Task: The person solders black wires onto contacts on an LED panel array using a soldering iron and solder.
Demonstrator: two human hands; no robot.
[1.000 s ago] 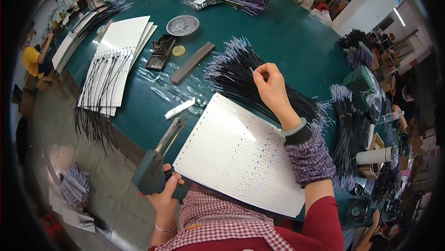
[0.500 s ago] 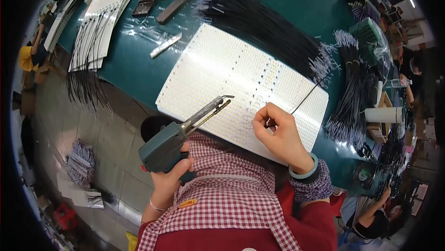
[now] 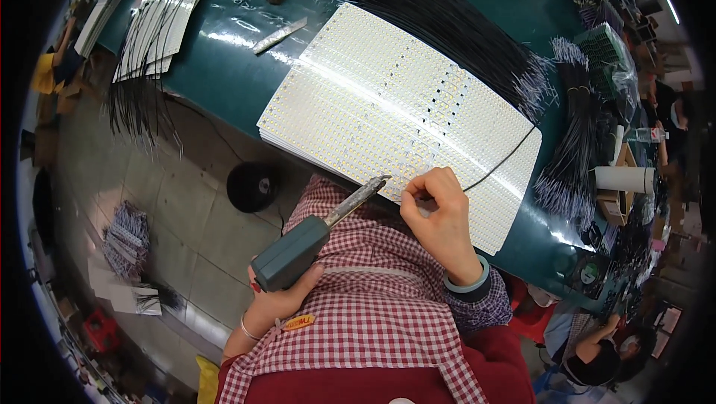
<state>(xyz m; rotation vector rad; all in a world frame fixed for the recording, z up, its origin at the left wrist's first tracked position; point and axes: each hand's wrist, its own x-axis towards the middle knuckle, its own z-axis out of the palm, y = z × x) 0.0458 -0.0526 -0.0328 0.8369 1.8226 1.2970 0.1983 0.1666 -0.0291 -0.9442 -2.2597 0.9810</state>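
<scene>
My left hand (image 3: 277, 305) is closed round a dark green soldering gun (image 3: 292, 253) at the lower middle. Its metal tip points up and right, over the near edge of a stack of white LED boards (image 3: 335, 83), close to my right fingertips. My right hand (image 3: 444, 217) pinches a thin black wire (image 3: 501, 161) low over the top board. From the fingers, that wire curves up and right across the board. The pinched end is hidden by the fingers, and whether the tip touches it I cannot tell.
Behind the boards lies a large bundle of black wires (image 3: 455, 27), and a second bundle (image 3: 568, 135) is at the right. White boards with wires attached (image 3: 153, 53) hang over the table's left edge. A white roll (image 3: 625, 180) stands right; a black bin (image 3: 252, 186) is below the edge.
The soldering gun has moved right and down, bringing its tip near my right fingers. My right hand has shifted slightly left on the board. The view has shifted, with the table higher in it.
</scene>
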